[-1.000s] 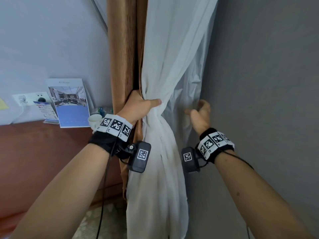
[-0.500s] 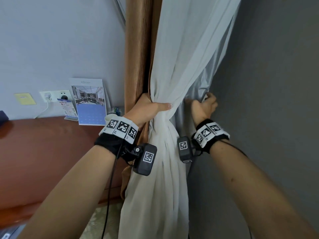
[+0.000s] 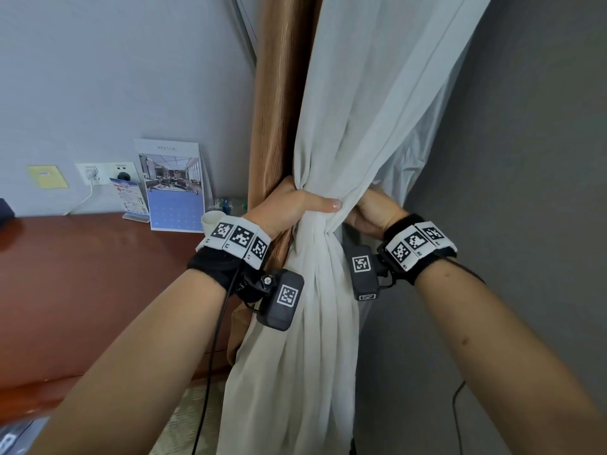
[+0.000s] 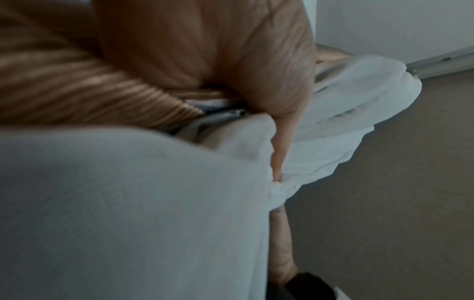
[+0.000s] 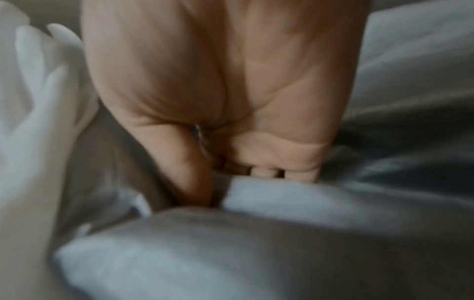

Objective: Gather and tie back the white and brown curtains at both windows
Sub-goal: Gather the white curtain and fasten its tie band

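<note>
A white sheer curtain (image 3: pixel 354 126) hangs bunched beside a brown ribbed curtain (image 3: pixel 279 93) in the room corner. My left hand (image 3: pixel 295 205) grips the gathered white curtain (image 4: pixel 128 203) at waist height, thumb across its front and the brown curtain (image 4: pixel 77 91) against its back. My right hand (image 3: pixel 374 211) grips the right side of the same bunch, its fingers curled into the white folds (image 5: pixel 282 203) and mostly hidden by cloth. In the right wrist view my right hand (image 5: pixel 231 172) shows curled fingers pressed into the fabric. No tie-back is visible.
A dark red-brown desk (image 3: pixel 82 274) stands to the left with a calendar (image 3: pixel 174 185), a small card stand (image 3: pixel 131 201), a paper cup (image 3: pixel 212 221) and a wall socket (image 3: pixel 105 172) behind. A grey wall (image 3: pixel 525 192) lies to the right. A cable (image 3: pixel 456 415) trails down at lower right.
My right hand moved left from the curtain's far edge, drawing that fabric in, and now grips the bunch right beside my left hand. My left hand kept its hold.
</note>
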The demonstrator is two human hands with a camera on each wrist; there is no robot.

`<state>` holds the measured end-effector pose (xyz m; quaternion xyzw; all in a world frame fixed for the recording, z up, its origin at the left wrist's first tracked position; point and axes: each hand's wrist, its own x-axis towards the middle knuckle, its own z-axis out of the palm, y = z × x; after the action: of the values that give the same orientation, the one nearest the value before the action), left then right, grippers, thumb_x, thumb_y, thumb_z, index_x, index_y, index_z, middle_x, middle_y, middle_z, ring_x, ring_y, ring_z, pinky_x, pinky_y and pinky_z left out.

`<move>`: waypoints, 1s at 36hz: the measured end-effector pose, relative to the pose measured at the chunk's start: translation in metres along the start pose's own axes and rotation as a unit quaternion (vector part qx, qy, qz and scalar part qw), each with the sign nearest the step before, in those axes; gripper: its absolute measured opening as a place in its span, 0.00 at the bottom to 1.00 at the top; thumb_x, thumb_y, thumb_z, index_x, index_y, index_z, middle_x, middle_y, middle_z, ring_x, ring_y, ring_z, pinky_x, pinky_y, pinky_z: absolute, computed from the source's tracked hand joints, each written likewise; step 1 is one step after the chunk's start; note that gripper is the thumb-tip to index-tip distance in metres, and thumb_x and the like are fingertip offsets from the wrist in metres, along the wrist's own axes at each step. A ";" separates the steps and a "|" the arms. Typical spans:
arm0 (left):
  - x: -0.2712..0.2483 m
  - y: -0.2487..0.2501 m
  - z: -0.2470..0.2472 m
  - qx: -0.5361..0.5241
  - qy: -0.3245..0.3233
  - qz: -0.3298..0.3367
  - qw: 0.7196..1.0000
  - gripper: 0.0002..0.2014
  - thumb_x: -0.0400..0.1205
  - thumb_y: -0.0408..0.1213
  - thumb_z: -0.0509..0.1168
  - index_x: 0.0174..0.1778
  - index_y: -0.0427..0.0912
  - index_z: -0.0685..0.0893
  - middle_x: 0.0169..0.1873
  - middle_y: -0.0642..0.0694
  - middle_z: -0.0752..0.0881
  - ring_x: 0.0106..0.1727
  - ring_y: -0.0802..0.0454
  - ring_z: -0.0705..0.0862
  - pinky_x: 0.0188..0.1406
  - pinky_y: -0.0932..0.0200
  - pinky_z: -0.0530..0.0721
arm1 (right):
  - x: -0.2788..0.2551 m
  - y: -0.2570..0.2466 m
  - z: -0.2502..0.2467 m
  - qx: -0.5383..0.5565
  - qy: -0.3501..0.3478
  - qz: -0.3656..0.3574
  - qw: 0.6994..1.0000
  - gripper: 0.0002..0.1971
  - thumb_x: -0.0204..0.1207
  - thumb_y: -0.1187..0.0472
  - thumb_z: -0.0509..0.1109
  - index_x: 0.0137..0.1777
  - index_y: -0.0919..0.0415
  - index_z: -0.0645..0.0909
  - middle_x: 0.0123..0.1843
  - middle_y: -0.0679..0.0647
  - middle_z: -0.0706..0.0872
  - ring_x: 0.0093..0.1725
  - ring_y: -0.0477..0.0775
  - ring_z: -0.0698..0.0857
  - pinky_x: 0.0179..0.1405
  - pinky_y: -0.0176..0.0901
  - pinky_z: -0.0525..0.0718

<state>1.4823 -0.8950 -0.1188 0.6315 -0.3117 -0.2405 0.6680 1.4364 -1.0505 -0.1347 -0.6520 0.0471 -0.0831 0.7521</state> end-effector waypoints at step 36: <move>0.030 -0.015 0.047 0.047 0.097 0.055 0.993 0.21 0.74 0.32 0.78 0.63 0.36 0.85 0.47 0.53 0.89 0.46 0.66 0.88 0.45 0.73 0.84 | -0.058 0.011 0.003 -0.295 0.197 -0.082 0.931 0.05 0.75 0.68 0.73 0.38 0.66 0.84 0.35 0.50 0.85 0.37 0.41 0.82 0.41 0.40 0.81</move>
<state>1.4706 -0.9506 -0.1301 0.6645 -0.2903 -0.1263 0.6769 1.3811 -1.0349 -0.1473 -0.8165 0.1633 -0.2541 0.4921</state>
